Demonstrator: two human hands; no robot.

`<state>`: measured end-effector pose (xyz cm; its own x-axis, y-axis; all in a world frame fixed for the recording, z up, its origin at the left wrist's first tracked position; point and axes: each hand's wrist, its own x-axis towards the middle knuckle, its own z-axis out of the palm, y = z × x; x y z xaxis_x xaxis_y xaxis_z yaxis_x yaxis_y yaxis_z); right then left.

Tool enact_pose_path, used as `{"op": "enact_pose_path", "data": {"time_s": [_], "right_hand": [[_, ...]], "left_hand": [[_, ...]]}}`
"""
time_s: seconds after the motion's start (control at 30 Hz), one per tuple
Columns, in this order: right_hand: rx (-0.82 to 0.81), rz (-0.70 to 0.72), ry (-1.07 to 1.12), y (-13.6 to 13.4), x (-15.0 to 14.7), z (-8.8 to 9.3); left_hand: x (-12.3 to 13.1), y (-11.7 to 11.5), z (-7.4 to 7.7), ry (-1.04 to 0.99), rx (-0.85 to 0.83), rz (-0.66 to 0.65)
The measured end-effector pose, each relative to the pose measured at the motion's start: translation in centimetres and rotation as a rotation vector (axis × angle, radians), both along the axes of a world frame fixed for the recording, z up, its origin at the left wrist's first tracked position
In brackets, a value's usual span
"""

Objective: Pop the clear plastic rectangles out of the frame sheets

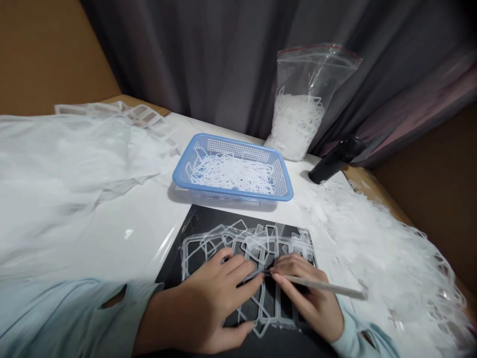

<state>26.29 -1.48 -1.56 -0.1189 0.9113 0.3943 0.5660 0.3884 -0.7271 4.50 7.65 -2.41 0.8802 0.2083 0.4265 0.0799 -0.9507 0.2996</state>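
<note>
We cannot see the middle of the clear frames (278,298), since both hands lie over it; they sit on a black mat (179,258), which the bottom edge cuts off. The left hand (216,293) has its fingers spread across the frames, thumb well apart, and we cannot tell whether its fingertips pinch anything. The right hand (311,293) pinches a slim tool (328,285) between thumb and forefinger near its working end; the tip is too small to make out beside the left fingertips. Both sleeves (85,313) run out of view low down. The sheets (74,159) at the left are cut off and blur together, and we cannot separate single pieces in the pale heap (387,253) at the right. The top of a black cylinder (333,160) fades into the dark curtain (208,64).

Beyond the mat, a blue basket (233,195) holds a tangle of white loops (234,174). Behind it, a zip bag (316,69) stands upright, its lower part filled with similar pieces (296,122).
</note>
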Motion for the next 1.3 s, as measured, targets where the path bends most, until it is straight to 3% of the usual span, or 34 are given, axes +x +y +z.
{"op": "enact_pose_path", "data": {"time_s": [0.23,0.5,0.87,1.13,1.3], "right_hand": [[-0.001,0.044,-0.057,0.1,0.2,-0.1],[0.212,-0.020,-0.507,-0.6,-0.3,0.2],[0.282,-0.058,-0.770,-0.8,-0.3,-0.4],[0.265,-0.069,-0.662,-1.0,-0.7,-1.0],[0.098,-0.036,-0.347,-0.6,-0.5,-0.7]], "left_hand": [[0.0,0.0,-0.1,-0.013,-0.007,-0.002],[0.2,0.3,0.0,0.013,-0.068,-0.034],[0.2,0.4,0.0,0.035,-0.054,-0.044],[0.2,0.3,0.1,0.032,-0.024,-0.033],[0.1,0.3,0.1,0.040,-0.025,-0.027]]}}
